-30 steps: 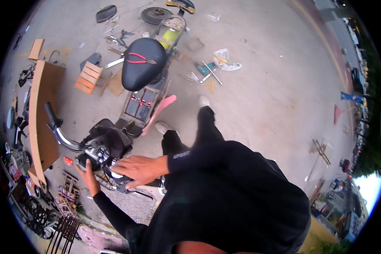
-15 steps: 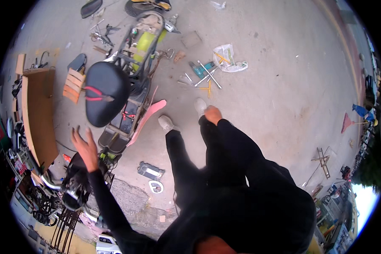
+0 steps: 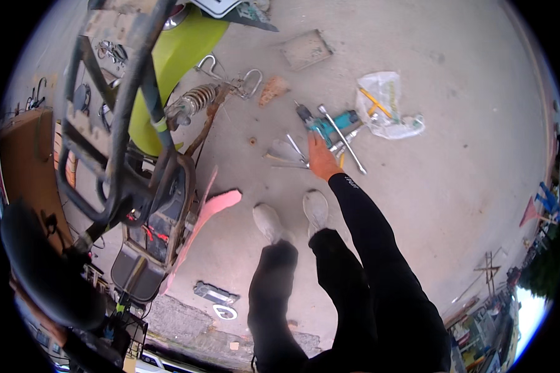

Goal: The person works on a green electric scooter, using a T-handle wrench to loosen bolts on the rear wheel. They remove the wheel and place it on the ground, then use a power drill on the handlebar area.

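Observation:
My right hand point(image 3: 322, 160) reaches down to the tools on the ground, its fingers stretched out over the body of a teal cordless drill point(image 3: 341, 120). Whether they touch it is unclear. Next to the hand lie a cross-shaped lug wrench point(image 3: 347, 144) and some thin metal tools point(image 3: 295, 146). At the far left, my left hand point(image 3: 38, 309) is along the edge of a black padded seat point(image 3: 46, 264); the seat covers most of its fingers, so its grip cannot be made out.
A stripped vehicle frame point(image 3: 146, 93) with a yellow-green fender point(image 3: 183, 46) and coil shock absorber point(image 3: 199, 98) stands at left. A pink panel point(image 3: 221, 200) juts out beside my shoes. A white plastic bag point(image 3: 386, 118) lies right of the drill. A large cardboard box point(image 3: 28, 174) stands beyond the frame.
I have bent lower; the frame and seat look larger. My right hand has gone from beside my leg to the drill. My left hand is now at the seat; the red-handled pliers are out of sight.

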`<state>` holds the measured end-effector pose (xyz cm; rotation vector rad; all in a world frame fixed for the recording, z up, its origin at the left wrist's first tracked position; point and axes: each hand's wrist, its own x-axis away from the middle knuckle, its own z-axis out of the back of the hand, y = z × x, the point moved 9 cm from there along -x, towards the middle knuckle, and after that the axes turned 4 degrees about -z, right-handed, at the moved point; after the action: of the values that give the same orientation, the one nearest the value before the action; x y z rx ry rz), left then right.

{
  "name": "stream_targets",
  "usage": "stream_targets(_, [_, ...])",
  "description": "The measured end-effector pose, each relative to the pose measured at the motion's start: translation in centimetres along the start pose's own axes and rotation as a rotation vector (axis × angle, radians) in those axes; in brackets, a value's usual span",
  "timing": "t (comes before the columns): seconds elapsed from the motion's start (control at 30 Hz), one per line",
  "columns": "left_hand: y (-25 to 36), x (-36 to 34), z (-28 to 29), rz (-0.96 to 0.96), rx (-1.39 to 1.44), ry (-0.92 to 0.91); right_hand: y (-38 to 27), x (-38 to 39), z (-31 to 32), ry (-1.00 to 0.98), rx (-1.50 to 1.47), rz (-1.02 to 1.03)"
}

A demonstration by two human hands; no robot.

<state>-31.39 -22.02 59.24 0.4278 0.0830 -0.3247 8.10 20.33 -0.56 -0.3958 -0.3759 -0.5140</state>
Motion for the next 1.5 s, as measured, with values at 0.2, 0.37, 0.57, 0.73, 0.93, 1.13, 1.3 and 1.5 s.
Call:
stream_targets(0.2, [-0.3,0.3,-2.8,0.055,0.041,0.046,6.0,-8.5,-3.6,0.09,0.424,-0.044])
stream_targets(0.37, [-0.4,2.1,-0.2,0.099,0.061,0.096,5.0,-9.9,-1.8,0.021,0.377,0.061])
stream_targets(0.57, [1.3,2.0,0.0,0.078,0.165,0.117,-0.6,-4.3,-3.1,0.065,0.345,0.35])
stream_targets(0.73, [2.3,1.8,0.5,0.092,0.253,0.134,-10.3,0.4,-2.4,-0.051,0.412,0.659])
stream_targets(0.93, [5.2,1.3,2.0,-0.008,0.075,0.147,-19.5,11.1,3.7,-0.512,0.083,0.663])
stream_targets(1.13, [3.0,4.5,6.9,0.105,-0.25,0.157,-19.4,27.7,19.0,-0.904,-0.29,0.146])
stream_targets(1.3, [11.8,5.6,15.3,0.067,-0.099,0.189,-15.2,38.0,39.1,-0.844,-0.467,-0.14])
stream_targets(1.5, [27.7,15.8,47.2,-0.15,-0.024,0.86,2.8,48.4,43.0,-0.85,-0.601,-0.562])
